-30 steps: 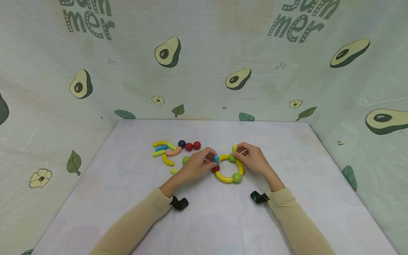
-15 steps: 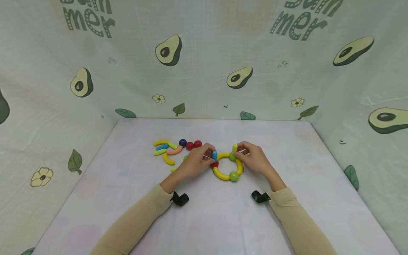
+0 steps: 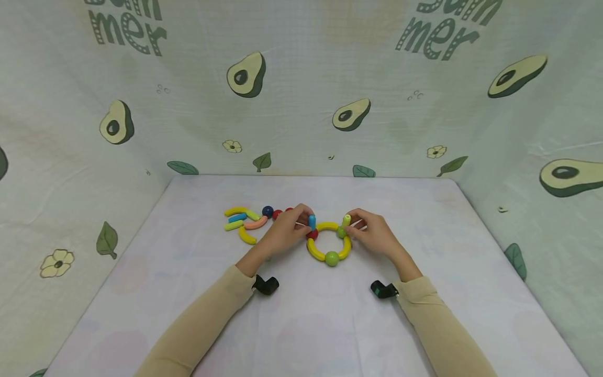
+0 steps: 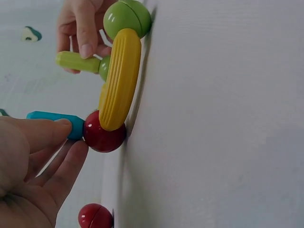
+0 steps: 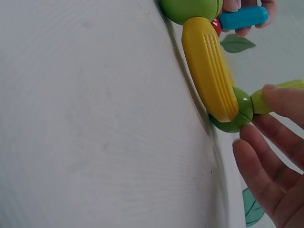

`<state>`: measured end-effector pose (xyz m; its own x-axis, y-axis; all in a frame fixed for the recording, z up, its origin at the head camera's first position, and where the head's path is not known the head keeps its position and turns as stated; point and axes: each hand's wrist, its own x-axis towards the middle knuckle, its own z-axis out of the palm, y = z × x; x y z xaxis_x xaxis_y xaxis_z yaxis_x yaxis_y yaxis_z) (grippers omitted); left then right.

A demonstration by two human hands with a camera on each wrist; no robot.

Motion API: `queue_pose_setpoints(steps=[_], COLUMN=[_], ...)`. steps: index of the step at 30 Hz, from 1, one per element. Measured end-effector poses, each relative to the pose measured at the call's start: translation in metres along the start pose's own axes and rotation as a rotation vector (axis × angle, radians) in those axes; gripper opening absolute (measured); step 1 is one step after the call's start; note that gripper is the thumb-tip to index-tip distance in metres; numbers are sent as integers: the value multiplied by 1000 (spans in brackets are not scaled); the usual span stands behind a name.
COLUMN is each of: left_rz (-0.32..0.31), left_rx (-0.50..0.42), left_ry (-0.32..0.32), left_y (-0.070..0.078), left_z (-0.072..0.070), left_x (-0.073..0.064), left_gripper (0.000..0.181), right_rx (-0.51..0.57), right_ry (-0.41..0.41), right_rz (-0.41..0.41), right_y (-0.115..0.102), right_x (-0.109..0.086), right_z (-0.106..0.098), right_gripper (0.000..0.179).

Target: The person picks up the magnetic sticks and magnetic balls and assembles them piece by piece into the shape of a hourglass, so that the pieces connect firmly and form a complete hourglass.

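A ring of curved yellow rods [image 3: 316, 252] joined by balls lies on the table. Its red ball [image 3: 312, 234] is at the left, one green ball [image 3: 332, 258] at the front and another green ball [image 5: 243, 102] at the back right. Upright on the red ball stands a blue stick [image 4: 50, 117], pinched low down between thumb and fingers of my left hand [image 3: 285, 230]. My right hand [image 3: 371, 233] pinches a light-green stick [image 4: 78, 61] that rises from the back-right green ball. Both hands flank the ring.
Left of the ring lie loose pieces: a dark blue ball [image 3: 267, 211], red balls [image 3: 277, 214] partly behind my left hand, an orange curved rod [image 3: 256, 223], a yellow curved rod [image 3: 247, 235] and several short sticks. A printed cloth wall [image 3: 301, 152] borders the table's far edge.
The ring has turned clockwise: its front green ball has shifted left, its red ball left and away. My left hand has moved that way with the blue stick; my right hand has stayed nearly still.
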<state>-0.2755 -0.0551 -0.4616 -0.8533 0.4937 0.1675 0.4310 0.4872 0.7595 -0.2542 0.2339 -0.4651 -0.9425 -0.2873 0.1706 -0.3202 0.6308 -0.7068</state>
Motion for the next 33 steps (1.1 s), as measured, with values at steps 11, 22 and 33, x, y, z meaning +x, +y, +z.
queue_pose_setpoints(steps=[11,22,33], left_rz=[-1,32,-16], left_rx=[-22,102,224], left_ry=[-44,-88,-120], left_y=[-2,-6,-31], left_z=[-10,-46,-71], left_x=[4,-25,-73], left_gripper=[40,54,51], right_rx=[11,15,24], right_ry=[0,-3,-9], right_rz=[3,6,19], right_y=[1,2,1], right_x=[-1,-1,-1], right_z=[-4,-2,0], right_gripper=[28,28,29])
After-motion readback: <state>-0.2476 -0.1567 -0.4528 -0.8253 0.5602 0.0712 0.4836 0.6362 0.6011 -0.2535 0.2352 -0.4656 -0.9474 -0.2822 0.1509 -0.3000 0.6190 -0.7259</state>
